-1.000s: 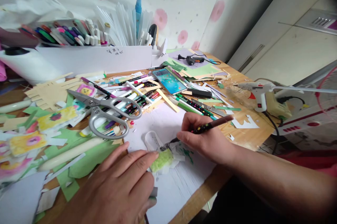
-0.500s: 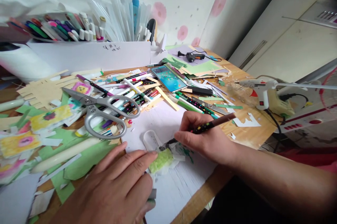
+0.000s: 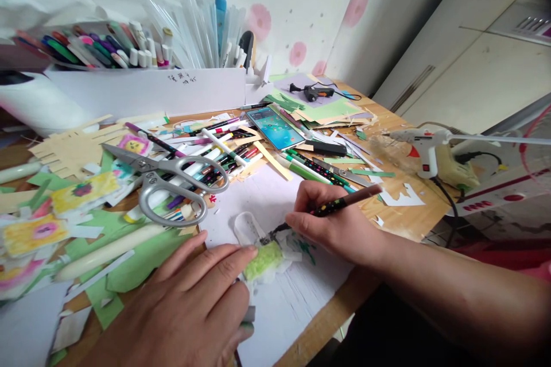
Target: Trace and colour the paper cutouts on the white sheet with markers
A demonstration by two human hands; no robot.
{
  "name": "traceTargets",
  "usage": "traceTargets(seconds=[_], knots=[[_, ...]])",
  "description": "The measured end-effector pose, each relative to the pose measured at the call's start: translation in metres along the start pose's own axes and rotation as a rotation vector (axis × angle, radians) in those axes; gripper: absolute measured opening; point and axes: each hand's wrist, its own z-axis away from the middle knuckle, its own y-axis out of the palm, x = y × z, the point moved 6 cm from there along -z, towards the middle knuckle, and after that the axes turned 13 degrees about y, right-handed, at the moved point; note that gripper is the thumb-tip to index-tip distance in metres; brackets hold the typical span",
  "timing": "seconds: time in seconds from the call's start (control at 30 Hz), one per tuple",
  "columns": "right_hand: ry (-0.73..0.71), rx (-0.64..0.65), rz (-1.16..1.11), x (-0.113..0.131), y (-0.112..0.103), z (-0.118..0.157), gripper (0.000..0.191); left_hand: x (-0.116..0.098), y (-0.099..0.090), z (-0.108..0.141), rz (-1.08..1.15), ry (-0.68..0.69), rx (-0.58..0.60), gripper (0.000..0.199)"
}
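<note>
My right hand (image 3: 331,217) is closed round a black marker with coloured dots (image 3: 333,206) and a brown end. Its tip points down left at dark marks beside a small piece painted light green (image 3: 263,261). With fingers stretched out, my left hand (image 3: 193,298) presses its index fingertip on the edge of that piece. A grey pen-like end (image 3: 248,314) shows near my left thumb; whether the thumb grips it is hidden. Under both hands lies a white paper sheet (image 3: 284,315) with green and dark marks. A clear, rounded strip (image 3: 246,226) touches the piece's far side.
Grey-handled scissors (image 3: 172,183) lie left of the sheet. Behind are scattered markers, a lit phone (image 3: 275,127) and a box knife (image 3: 338,172). Paper scraps (image 3: 129,269) cover the left side. A white glue gun (image 3: 426,149) stands at right; a black one (image 3: 318,92) lies farther back.
The marker tip has shifted slightly to the left along the dark marks, which look a little darker. My left hand stays in place.
</note>
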Motion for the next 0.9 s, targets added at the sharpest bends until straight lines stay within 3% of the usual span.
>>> traceTargets(seconds=[0.57, 0.77, 0.9], knots=[[-0.002, 0.046, 0.015, -0.0002, -0.0004, 0.0007, 0.018, -0.0013, -0.0009, 0.0018, -0.057, 0.072, 0.025, 0.013], [-0.004, 0.056, -0.011, -0.002, -0.0008, 0.0008, 0.018, -0.0006, 0.0009, 0.0012, -0.038, 0.03, 0.007, 0.004], [-0.006, 0.037, -0.02, -0.0027, -0.0027, 0.0011, 0.018, 0.0006, -0.0011, 0.0002, -0.071, 0.073, 0.031, 0.009]])
